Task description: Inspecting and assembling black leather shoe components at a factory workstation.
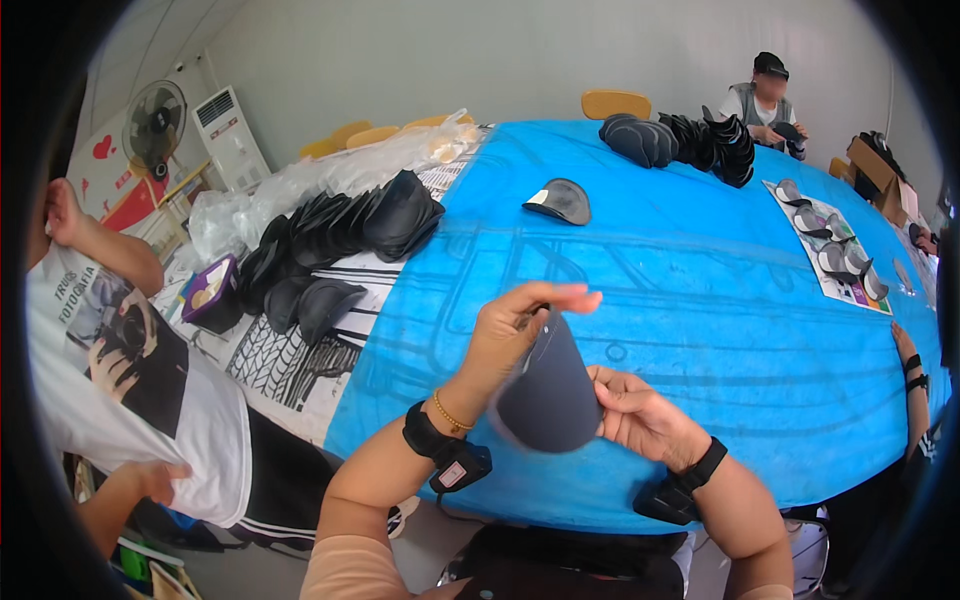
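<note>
A dark grey, curved cap visor (pixel 548 395) is held up above the blue-covered table, in front of me. My left hand (pixel 510 325) is at the visor's upper end, its fingers stretched out to the right over the edge and its thumb partly hidden. On the right edge, my right hand (pixel 640 410) pinches the visor between thumb and fingers. Farther off on the blue cover lies a single dark visor (pixel 562 202) with a pale patch at its left end. To the left, a large heap of black visors (pixel 335 225) rests on the patterned part of the table.
A purple container (pixel 212 295) stands beside the heap, near clear plastic bags (pixel 300 200). More black visors (pixel 640 140) are stacked at the far side. On the right, several visors sit on a printed sheet (pixel 815 250). People are at the left, far right and right edge.
</note>
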